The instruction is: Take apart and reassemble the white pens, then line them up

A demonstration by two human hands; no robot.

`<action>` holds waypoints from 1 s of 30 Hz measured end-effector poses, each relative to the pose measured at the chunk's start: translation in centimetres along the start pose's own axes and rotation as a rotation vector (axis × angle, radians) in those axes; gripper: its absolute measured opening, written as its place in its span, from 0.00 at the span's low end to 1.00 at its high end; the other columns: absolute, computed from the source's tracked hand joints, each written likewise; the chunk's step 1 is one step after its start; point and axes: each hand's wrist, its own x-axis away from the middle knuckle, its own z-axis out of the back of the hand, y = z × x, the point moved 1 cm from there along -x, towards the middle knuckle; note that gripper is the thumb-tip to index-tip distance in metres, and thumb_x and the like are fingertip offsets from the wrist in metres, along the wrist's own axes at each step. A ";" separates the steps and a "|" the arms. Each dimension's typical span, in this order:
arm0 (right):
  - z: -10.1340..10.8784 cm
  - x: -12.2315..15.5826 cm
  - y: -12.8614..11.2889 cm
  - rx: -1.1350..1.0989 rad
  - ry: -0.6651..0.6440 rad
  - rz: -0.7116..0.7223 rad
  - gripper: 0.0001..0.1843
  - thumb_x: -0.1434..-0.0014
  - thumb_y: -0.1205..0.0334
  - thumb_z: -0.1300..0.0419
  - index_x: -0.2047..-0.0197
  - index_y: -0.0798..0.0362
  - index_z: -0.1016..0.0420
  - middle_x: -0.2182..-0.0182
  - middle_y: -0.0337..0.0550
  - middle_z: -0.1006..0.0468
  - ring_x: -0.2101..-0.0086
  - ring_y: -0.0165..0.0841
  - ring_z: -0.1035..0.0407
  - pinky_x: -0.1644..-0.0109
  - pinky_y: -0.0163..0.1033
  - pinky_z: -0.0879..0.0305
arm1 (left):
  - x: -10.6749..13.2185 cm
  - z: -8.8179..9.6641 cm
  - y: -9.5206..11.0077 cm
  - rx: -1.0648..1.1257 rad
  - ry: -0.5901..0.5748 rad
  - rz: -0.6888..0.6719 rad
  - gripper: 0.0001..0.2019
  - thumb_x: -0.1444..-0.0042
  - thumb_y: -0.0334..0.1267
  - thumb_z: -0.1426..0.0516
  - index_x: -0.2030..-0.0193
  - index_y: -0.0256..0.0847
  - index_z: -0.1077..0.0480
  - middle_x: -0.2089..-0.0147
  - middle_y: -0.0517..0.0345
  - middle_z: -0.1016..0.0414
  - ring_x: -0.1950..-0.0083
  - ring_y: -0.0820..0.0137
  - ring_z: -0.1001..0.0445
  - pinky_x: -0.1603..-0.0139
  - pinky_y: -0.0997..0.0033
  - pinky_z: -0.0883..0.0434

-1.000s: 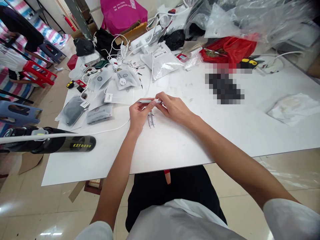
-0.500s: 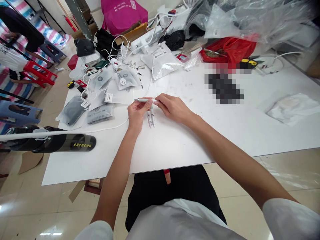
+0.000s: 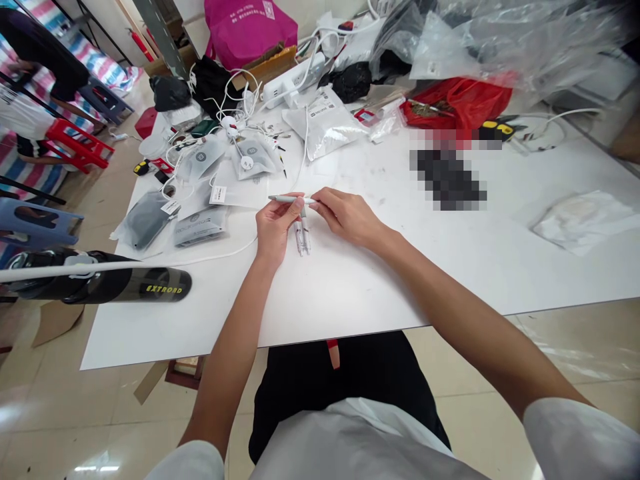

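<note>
Above the white table, a grey and white pen [image 3: 286, 199] lies sideways between my two hands, its tip pointing left. My left hand [image 3: 275, 223] is closed on the pen's grey part, thumb and fingers pinching it. The fingertips of my right hand [image 3: 345, 213] are closed on the white end. Just under the held pen, a pair of similar pens [image 3: 303, 240] rests side by side on the table, white ends toward me; my hands partly hide their far ends.
Left of my hands lie several bagged items [image 3: 201, 227] and a tangle of white cables [image 3: 240, 120]. A black bottle [image 3: 125, 283] is at the left edge. Toward the back are a white package [image 3: 325, 123] and a red bag [image 3: 465, 100]. A crumpled plastic bag [image 3: 585, 220] lies right.
My right hand has shifted very slightly to the right along the pen's white end. Otherwise both hands keep nearly the same place, and the pens on the table stay put.
</note>
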 end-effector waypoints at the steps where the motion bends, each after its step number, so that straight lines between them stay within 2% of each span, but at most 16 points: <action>1: 0.0 0.0 0.0 -0.002 0.003 -0.004 0.21 0.21 0.45 0.56 0.46 0.50 0.30 0.54 0.49 0.18 0.66 0.36 0.30 0.63 0.40 0.43 | 0.0 0.0 0.0 0.004 0.003 0.005 0.18 0.50 0.50 0.24 0.57 0.44 0.15 0.61 0.57 0.18 0.61 0.71 0.22 0.62 0.73 0.24; 4: 0.0 0.0 0.0 -0.021 0.006 -0.012 0.21 0.22 0.44 0.53 0.45 0.50 0.31 0.58 0.47 0.18 0.68 0.35 0.31 0.64 0.40 0.44 | -0.1 0.1 0.0 0.017 0.014 0.018 0.17 0.50 0.50 0.24 0.57 0.45 0.15 0.60 0.57 0.18 0.61 0.71 0.22 0.61 0.72 0.24; 8: 0.0 0.0 0.0 -0.023 0.014 -0.020 0.23 0.20 0.45 0.58 0.51 0.50 0.30 0.62 0.45 0.20 0.69 0.34 0.34 0.63 0.39 0.43 | 0.0 0.0 -0.1 0.047 0.000 0.034 0.17 0.49 0.49 0.24 0.57 0.44 0.16 0.62 0.58 0.20 0.61 0.72 0.23 0.61 0.73 0.26; 11: 0.0 0.0 0.0 -0.051 0.047 -0.007 0.21 0.22 0.42 0.53 0.49 0.51 0.30 0.63 0.44 0.20 0.70 0.33 0.35 0.64 0.39 0.44 | 0.1 -0.2 0.1 0.072 -0.009 0.046 0.17 0.50 0.48 0.23 0.57 0.44 0.15 0.63 0.59 0.20 0.61 0.73 0.23 0.61 0.74 0.26; 13: 0.0 -0.1 0.0 -0.052 0.059 -0.001 0.22 0.22 0.41 0.52 0.51 0.50 0.30 0.66 0.43 0.22 0.71 0.33 0.36 0.65 0.39 0.45 | 0.2 -0.3 0.2 0.092 0.006 0.055 0.18 0.50 0.48 0.23 0.55 0.44 0.16 0.62 0.58 0.20 0.60 0.73 0.22 0.61 0.74 0.25; 16: 0.2 -0.1 -0.1 -0.036 0.075 -0.015 0.26 0.21 0.41 0.57 0.58 0.50 0.29 0.69 0.43 0.24 0.72 0.33 0.37 0.66 0.39 0.47 | 0.1 -0.2 0.4 0.118 0.069 0.036 0.18 0.48 0.51 0.25 0.57 0.43 0.17 0.58 0.56 0.18 0.57 0.70 0.20 0.59 0.74 0.25; 19: 0.2 -0.1 -0.2 -0.054 0.073 -0.030 0.29 0.21 0.38 0.59 0.59 0.50 0.28 0.70 0.42 0.26 0.73 0.32 0.39 0.66 0.40 0.48 | 0.0 0.0 0.7 0.109 0.085 0.006 0.16 0.44 0.53 0.27 0.58 0.44 0.18 0.53 0.54 0.16 0.52 0.68 0.18 0.57 0.73 0.24; 24: 0.1 -0.2 0.0 -0.132 0.069 -0.057 0.30 0.22 0.37 0.59 0.57 0.51 0.28 0.72 0.41 0.27 0.73 0.32 0.40 0.65 0.40 0.47 | 0.2 -0.1 1.2 0.136 0.001 0.018 0.22 0.44 0.52 0.27 0.45 0.48 0.20 0.40 0.53 0.18 0.40 0.63 0.19 0.46 0.68 0.23; 28: 0.0 -0.2 0.1 -0.109 0.106 -0.037 0.29 0.22 0.36 0.56 0.54 0.51 0.26 0.67 0.44 0.24 0.71 0.33 0.37 0.64 0.40 0.46 | 0.2 0.1 0.9 0.119 0.106 0.001 0.20 0.41 0.56 0.30 0.52 0.44 0.21 0.46 0.51 0.15 0.41 0.62 0.18 0.44 0.66 0.23; 30: 0.0 -0.2 0.1 -0.139 0.098 -0.044 0.29 0.22 0.36 0.56 0.55 0.50 0.26 0.68 0.43 0.25 0.71 0.33 0.38 0.64 0.40 0.46 | 0.1 0.3 0.6 0.130 0.121 -0.004 0.18 0.40 0.54 0.30 0.55 0.43 0.21 0.47 0.50 0.15 0.41 0.62 0.17 0.43 0.66 0.24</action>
